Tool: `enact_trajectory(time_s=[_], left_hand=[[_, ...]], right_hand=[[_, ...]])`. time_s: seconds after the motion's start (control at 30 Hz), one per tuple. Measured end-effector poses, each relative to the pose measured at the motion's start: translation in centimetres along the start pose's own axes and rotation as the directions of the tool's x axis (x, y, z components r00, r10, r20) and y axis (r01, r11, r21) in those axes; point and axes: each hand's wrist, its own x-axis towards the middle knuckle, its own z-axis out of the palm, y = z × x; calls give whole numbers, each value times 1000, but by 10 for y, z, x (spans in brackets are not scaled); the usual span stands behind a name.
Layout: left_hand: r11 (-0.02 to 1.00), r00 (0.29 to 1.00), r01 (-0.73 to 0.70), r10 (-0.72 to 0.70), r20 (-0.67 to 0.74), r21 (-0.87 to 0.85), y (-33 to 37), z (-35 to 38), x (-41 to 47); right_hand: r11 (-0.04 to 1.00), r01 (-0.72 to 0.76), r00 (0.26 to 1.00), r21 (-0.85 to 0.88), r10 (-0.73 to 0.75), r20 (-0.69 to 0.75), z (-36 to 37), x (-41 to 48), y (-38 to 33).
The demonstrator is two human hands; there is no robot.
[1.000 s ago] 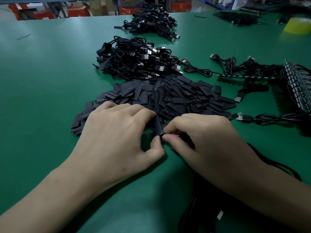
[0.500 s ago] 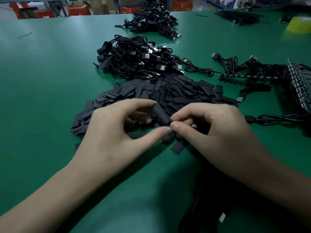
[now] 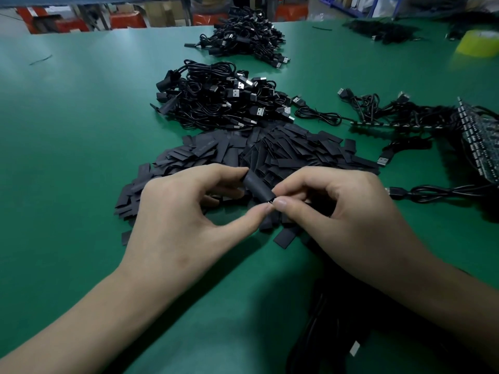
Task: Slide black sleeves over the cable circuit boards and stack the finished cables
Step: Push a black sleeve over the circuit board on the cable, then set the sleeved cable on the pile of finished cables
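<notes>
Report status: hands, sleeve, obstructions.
Left hand holds sleeve; right hand pinches its near end. Sleeve pile beneath. Nothing blocking.

Table [image 3: 81,130]: uniform green. Sleeves [image 3: 283,152], 12 o'clock: matte black, plain. Cables [image 3: 216,103], 12 o'clock: black, silver plugs. Boards [image 3: 480,141], 3 o'clock: dark green, rows of silver contacts. Roll [image 3: 478,44], 1 o'clock: yellow. Crates [image 3: 127,20], 11 o'clock: red-orange.
</notes>
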Motion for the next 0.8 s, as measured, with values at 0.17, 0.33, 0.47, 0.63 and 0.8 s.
enact_trajectory(time_s=[0.17,0.33,0.47,0.63,0.8], left_hand=[[999,1000,-29,28,9,26,-1,0,0],[1000,999,-25,25,23,9,-4,-1,2],[998,1000,13,-12,9,-60,-4,4,2],[973,990,102,-120,-74,-209,-10,4,5],[960,974,132,-172,-149,-248,-19,-2,10]], right_hand=[[999,28,1000,-30,-28,-11,0,-1,-1],[999,-28,1000,31,28,-7,0,1,-1],[999,-31,999,38,31,14,-1,1,-3],[999,34,995,-35,-30,99,-1,0,-6],[946,94,989,-309,-55,134,-6,2,-6]])
